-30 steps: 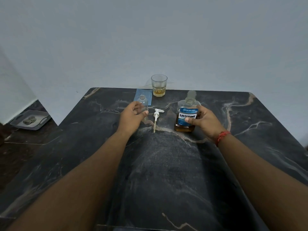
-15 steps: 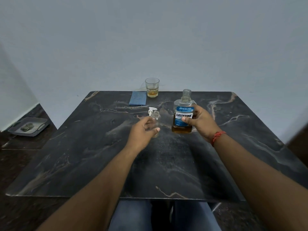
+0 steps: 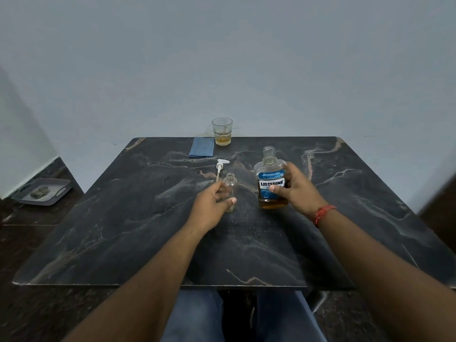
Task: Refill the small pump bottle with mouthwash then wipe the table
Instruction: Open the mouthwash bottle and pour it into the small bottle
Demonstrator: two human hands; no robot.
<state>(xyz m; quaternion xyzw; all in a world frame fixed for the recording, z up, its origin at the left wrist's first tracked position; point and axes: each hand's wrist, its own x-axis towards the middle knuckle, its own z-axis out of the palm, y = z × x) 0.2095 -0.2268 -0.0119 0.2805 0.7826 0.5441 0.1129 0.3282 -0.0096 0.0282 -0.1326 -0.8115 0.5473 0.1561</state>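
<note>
From the head camera, the left hand (image 3: 212,206) is wrapped around the small pump bottle (image 3: 230,191), thumb across its front, holding it upright on the dark marble table (image 3: 123,230) with its open neck pointing straight up. The right hand (image 3: 296,191) grips the mouthwash bottle (image 3: 271,181), fingers curled round the label; it too stands upright, uncapped, with amber liquid only in its lower part. The two bottles stand side by side, near but apart, the big one to the right of the small one and its mouth higher. That matters for the pour, I'd say: the mouthwash bottle must tip leftward so its neck comes over the narrow opening, and the target is small. The pump head (image 3: 220,167) lies on the table just behind the small bottle. A blue cloth (image 3: 201,147) and a glass (image 3: 222,131) sit at the far edge.
</note>
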